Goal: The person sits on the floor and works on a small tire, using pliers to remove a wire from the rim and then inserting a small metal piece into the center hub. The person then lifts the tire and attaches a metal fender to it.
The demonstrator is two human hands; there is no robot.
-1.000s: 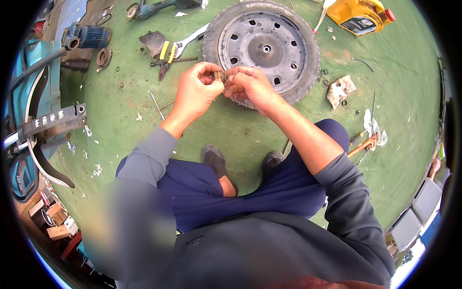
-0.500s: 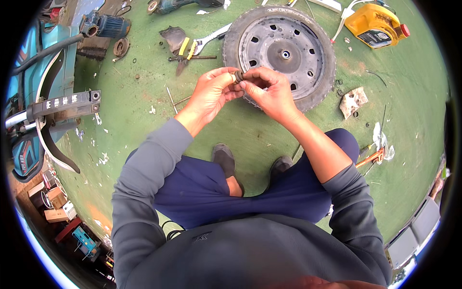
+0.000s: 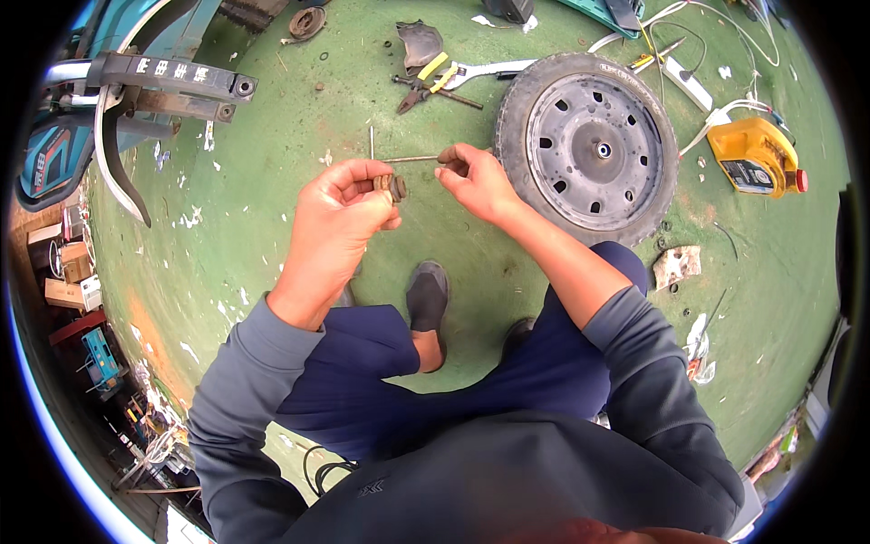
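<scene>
My left hand (image 3: 340, 218) is closed around a small brown ringed metal part (image 3: 390, 188), pinched between thumb and fingers, with its round end facing right. My right hand (image 3: 476, 184) is held apart from it, to the right. Its thumb and fingers are drawn together; a dark spot shows at the fingertips, too small to name. Just beyond both hands, a thin T-shaped metal rod (image 3: 412, 160) appears to lie on the floor, one end hidden behind the right hand. Close to the right hand stands a wheel with a black tyre (image 3: 666, 136), lying flat.
Pliers with yellow handles (image 3: 439, 72), an adjustable wrench (image 3: 494, 70) and a dark curved scrap (image 3: 419, 43) lie beyond the hands. A yellow jug (image 3: 752, 154) is at far right, near a dirty rag (image 3: 677, 265). A blue machine (image 3: 54, 150) stands at left.
My hands have come apart: the left moved left and nearer with the ringed part, and the right let go of it. The view has shifted, so the wheel and tools appear farther right.
</scene>
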